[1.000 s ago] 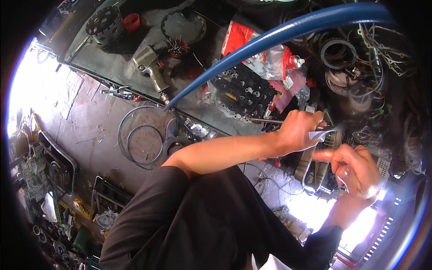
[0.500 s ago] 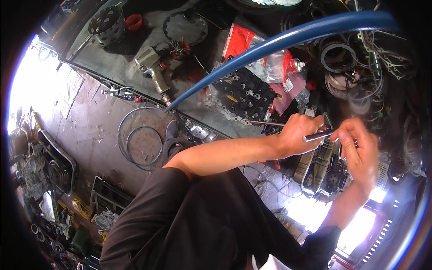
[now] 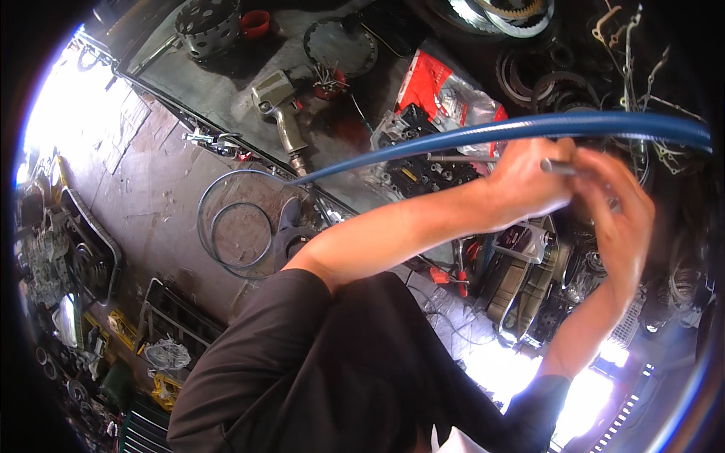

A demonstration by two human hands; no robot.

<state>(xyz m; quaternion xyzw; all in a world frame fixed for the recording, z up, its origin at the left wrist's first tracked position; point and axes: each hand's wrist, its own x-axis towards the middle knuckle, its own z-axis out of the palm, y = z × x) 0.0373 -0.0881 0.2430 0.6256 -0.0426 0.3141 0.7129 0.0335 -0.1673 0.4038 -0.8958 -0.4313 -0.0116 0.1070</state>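
My left hand (image 3: pixel 529 181) is closed in a fist in front of the bench. A thin metal rod (image 3: pixel 459 158) sticks out to the left from behind it and seems held in it. Its far part is hidden by the fist. Close beside it, my right hand (image 3: pixel 621 215) has its fingers curled and slightly blurred, around a short shiny metal bar (image 3: pixel 557 166) whose end points left past the left fist. Behind both hands lies a black and grey machined metal block (image 3: pixel 423 162) with many holes. A blue hose (image 3: pixel 453 138) arches just above them.
An air impact wrench (image 3: pixel 281 113) lies on the bench beside a red cup of small parts (image 3: pixel 330 81) and a perforated drum (image 3: pixel 208 30). Red-and-clear plastic bags (image 3: pixel 445 90) lie behind the block. Red-handled pliers (image 3: pixel 462 275) and a ribbed metal casing (image 3: pixel 521 291) are below the hands.
Both hands have risen, along with the thin rod and the short bar, and come closer together. The view has shifted, and the blue hose now crosses lower, just over my left hand.
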